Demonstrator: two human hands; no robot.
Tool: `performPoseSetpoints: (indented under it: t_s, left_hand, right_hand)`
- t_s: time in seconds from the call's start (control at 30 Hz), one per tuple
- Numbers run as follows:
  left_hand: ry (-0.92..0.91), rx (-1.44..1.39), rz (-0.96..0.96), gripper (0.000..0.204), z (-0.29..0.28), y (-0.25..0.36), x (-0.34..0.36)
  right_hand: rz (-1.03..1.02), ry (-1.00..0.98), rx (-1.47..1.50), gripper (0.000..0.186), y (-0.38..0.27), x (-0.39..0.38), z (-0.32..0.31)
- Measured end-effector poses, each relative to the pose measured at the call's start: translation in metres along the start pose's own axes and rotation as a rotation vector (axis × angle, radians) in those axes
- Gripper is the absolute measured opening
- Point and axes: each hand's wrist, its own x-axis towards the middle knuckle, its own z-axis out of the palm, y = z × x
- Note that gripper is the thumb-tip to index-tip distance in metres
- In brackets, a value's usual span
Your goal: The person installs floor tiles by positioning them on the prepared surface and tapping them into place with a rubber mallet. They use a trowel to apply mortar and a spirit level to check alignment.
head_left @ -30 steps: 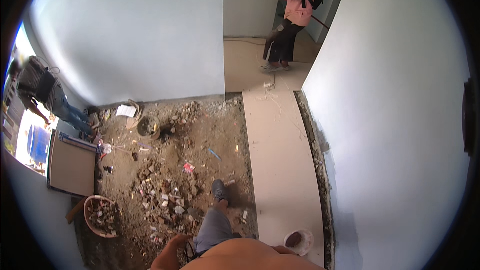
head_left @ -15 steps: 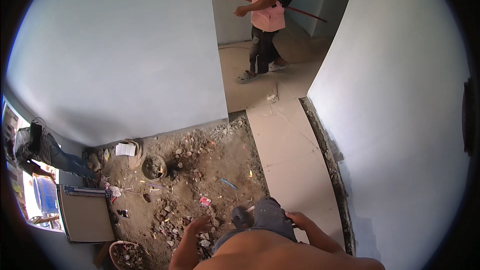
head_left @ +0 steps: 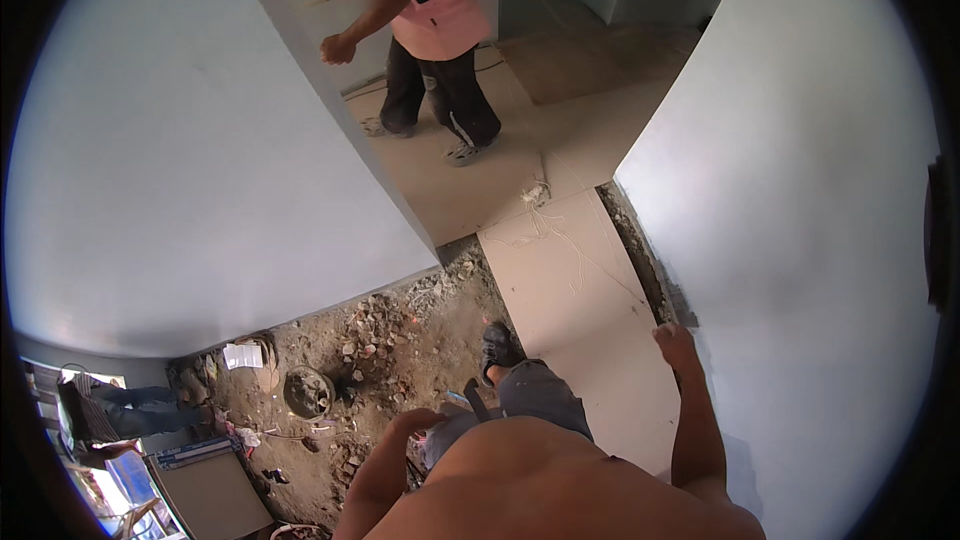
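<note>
My left hand (head_left: 415,422) hangs beside my grey trousers (head_left: 545,395), fingers loosely stretched, nothing seen in it. On the other side my right hand (head_left: 677,345) is raised near the pale wall (head_left: 800,270), its fingers curled in with nothing visible in them. Below it runs a strip of large beige tiles (head_left: 570,310), bordered by a rough gap (head_left: 635,250) along the wall. One dark shoe (head_left: 498,345) of mine is on the dirt floor (head_left: 455,325) at the tile edge. A tangle of pale string (head_left: 537,195) lies on the tiles ahead.
A person in a pink shirt (head_left: 445,15) is in the doorway. Another person (head_left: 130,405) bends at the far left near stacked tiles (head_left: 215,495). A round bucket (head_left: 308,392), rubble (head_left: 375,330) and an open paper (head_left: 243,355) lie on the dirt. A wall corner (head_left: 435,255) juts out.
My view has shifted forward toward the doorway. My right hand has gone from my thigh up toward the wall. The person in pink has moved left and appears nearer.
</note>
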Motion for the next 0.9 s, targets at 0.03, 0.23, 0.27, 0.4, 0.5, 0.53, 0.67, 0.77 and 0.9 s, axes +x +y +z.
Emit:
performPoseSetpoints:
  t_s: [0.03,0.23,0.27,0.4,0.5,0.53,0.67,0.77,0.9]
  left_hand:
    - [0.011,0.173,0.101,0.072,-0.029,0.039,-0.007]
    - [0.249,0.441,0.214,0.106,-0.148,0.233,-0.038]
    - [0.261,0.453,0.213,0.11,-0.158,0.262,-0.042]
    - [0.25,0.595,0.187,0.121,-0.21,0.363,-0.03]
    - [0.219,0.631,0.204,0.121,-0.243,0.416,-0.004]
    - [0.217,0.615,0.22,0.121,-0.255,0.433,0.005]
    - [0.197,0.593,0.234,0.115,-0.324,0.498,0.056]
    - [0.16,0.595,0.285,0.112,-0.391,0.59,0.084]
    - [0.138,0.671,0.378,0.108,-0.466,0.767,0.091]
  right_hand:
    - [0.12,-0.039,0.056,0.037,-0.026,0.03,-0.048]
    - [-0.183,0.593,-0.041,0.032,-0.143,0.154,-0.246]
    - [-0.219,0.665,-0.055,0.031,-0.155,0.166,-0.263]
    - [-0.337,0.704,0.104,0.026,-0.203,0.214,-0.289]
    - [-0.381,0.449,0.225,0.025,-0.235,0.256,-0.27]
    - [-0.464,0.374,0.225,0.025,-0.249,0.278,-0.266]
    - [-0.693,0.172,0.23,0.027,-0.325,0.402,-0.251]
    - [-0.452,-0.182,0.456,0.041,-0.325,0.535,-0.196]
    - [0.008,-0.382,-0.27,0.059,-0.187,0.664,-0.028]
